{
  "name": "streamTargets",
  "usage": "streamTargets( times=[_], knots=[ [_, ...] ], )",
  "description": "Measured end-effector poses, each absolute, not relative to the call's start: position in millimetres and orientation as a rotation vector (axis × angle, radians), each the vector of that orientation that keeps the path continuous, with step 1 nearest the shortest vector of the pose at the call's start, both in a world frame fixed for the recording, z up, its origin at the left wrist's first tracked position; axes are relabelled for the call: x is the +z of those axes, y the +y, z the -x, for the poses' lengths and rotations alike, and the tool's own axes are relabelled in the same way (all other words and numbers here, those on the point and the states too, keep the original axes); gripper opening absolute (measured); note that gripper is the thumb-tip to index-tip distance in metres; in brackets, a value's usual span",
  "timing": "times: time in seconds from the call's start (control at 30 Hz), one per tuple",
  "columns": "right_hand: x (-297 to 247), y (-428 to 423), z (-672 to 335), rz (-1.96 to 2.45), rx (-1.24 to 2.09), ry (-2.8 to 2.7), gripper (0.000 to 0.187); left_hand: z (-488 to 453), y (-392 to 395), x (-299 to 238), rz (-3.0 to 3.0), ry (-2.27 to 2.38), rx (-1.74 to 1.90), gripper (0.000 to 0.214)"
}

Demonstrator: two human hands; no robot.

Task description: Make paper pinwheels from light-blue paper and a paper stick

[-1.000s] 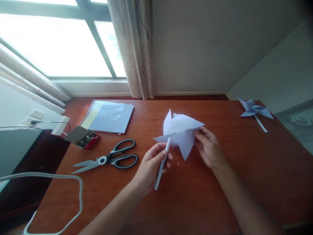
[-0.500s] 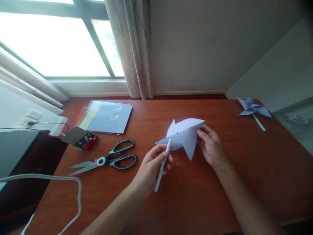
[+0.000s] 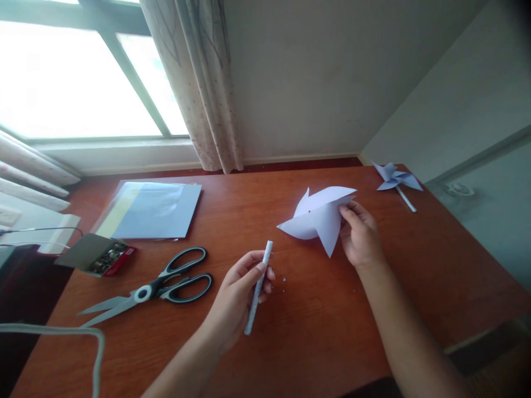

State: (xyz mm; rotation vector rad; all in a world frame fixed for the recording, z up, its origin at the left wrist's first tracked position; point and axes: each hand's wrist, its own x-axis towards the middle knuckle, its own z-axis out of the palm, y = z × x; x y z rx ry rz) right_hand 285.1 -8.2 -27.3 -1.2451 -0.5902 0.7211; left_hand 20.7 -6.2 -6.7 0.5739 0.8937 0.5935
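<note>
1. While daylight pours through the window [image 3: 62, 83], we sit at work over a brown wooden table [image 3: 315, 337], both hands occupied and held apart.
2. Our left hand [image 3: 243, 284] is curled around a slim white stick [image 3: 256, 298], thumb pressed on top and fingers wrapped beneath; the stick slants, its upper end tipped away from us.
3. Our right hand [image 3: 359, 232] pinches the right side of a white paper pinwheel [image 3: 319, 221] between thumb and fingers, some fingertips hidden behind the sheet.
4. We hold the pinwheel over the middle of the table, beyond the stick's tip and not touching it; a dark dot marks its center, and its points flare outward.
5. Near the far right corner we see a second pinwheel [image 3: 398, 178], this one mounted on a white stick of its own.
6. To our left lie scissors [image 3: 155, 288] with gray-and-black handles, their blades parted and aimed at the table's left edge.
7. Behind them, a lidded red box [image 3: 103, 260] lies open just beside a sleeved pack [image 3: 155, 210]; we believe it holds metal pins, though the contents are too small to be sure.
8. Tiny scraps [image 3: 284, 280] dot the wood between our hands, and a pale cable [image 3: 98, 354] bends across the lower left.
</note>
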Motion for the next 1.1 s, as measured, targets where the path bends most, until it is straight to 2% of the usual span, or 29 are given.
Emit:
streamTargets(
  times=[0.17, 0.23, 0.27, 0.3, 0.5, 0.6, 0.7, 0.87, 1.1],
  knots=[
    [-26, -7, -312, 1.317, 0.515, -0.651, 0.017, -21, -6, -8, -0.577, 0.896, 0.590, 0.024],
    [-18, -5, -334, 1.385, 0.311, -0.715, 0.015, -21, -6, -9, -0.572, 0.905, 0.586, 0.024],
    [-11, -5, -346, 1.540, -0.016, -0.871, 0.016, -21, -6, -10, -0.569, 0.910, 0.585, 0.024],
    [-2, -5, -359, 1.587, -0.163, -0.911, 0.016, -22, -6, -11, -0.566, 0.912, 0.584, 0.024],
    [44, -3, -413, 1.756, -0.585, -1.136, 0.022, -22, -5, -13, -0.564, 0.925, 0.580, 0.026],
    [31, 0, -425, 1.845, -0.583, -1.408, 0.023, -22, -5, -13, -0.562, 0.931, 0.580, 0.027],
    [-5, 3, -437, 1.915, -0.534, -1.639, 0.024, -22, -5, -12, -0.558, 0.931, 0.581, 0.027],
    [-54, 2, -465, 2.006, -0.435, -1.657, 0.024, -23, -6, -11, -0.550, 0.921, 0.576, 0.026],
    [-66, -3, -480, 2.030, -0.398, -1.562, 0.025, -22, -7, -14, -0.538, 0.907, 0.571, 0.027]
  ],
)
